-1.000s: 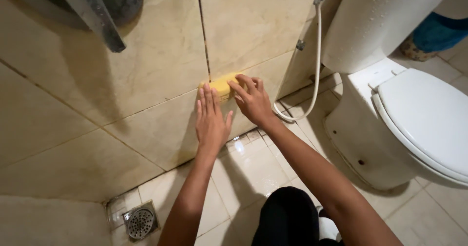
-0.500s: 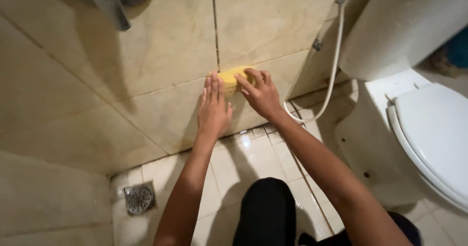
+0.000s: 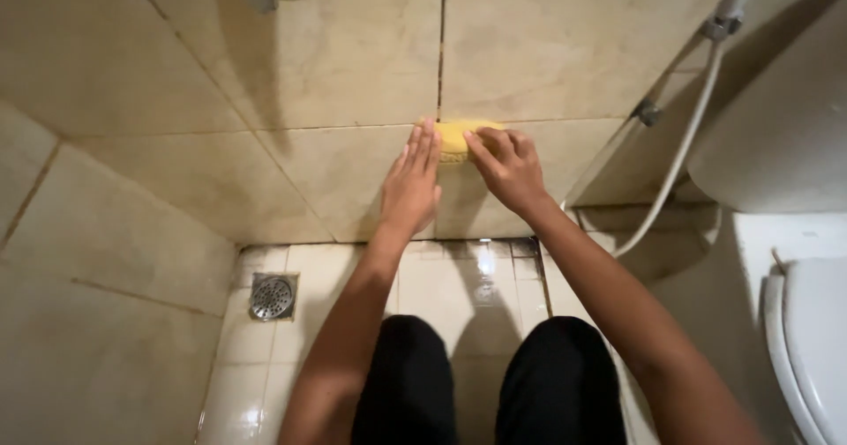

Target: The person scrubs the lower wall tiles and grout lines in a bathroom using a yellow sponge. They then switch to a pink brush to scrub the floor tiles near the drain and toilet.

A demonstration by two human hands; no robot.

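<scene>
- The right hand (image 3: 510,164) presses a yellow sponge (image 3: 460,134) against the beige wall tile (image 3: 335,48), fingers curled over the sponge's right end and holding it — the grip is closed around it.
- The sponge sits right on the horizontal grout line, just right of the vertical grout seam (image 3: 440,48).
- The left hand (image 3: 412,183) lies flat and open on the wall, fingers straight and together, gripping nothing; its fingertips reach the sponge's left edge.
- Below the hands, the glossy white floor tiles (image 3: 476,277) meet the wall; a round metal floor drain (image 3: 271,296) sits well to the left.
- At the right, a white spray hose (image 3: 679,167) hangs down the wall beside a white toilet (image 3: 807,339) — only its edge shows.
- The person's knees in black trousers (image 3: 415,383) fill the bottom of the view.
</scene>
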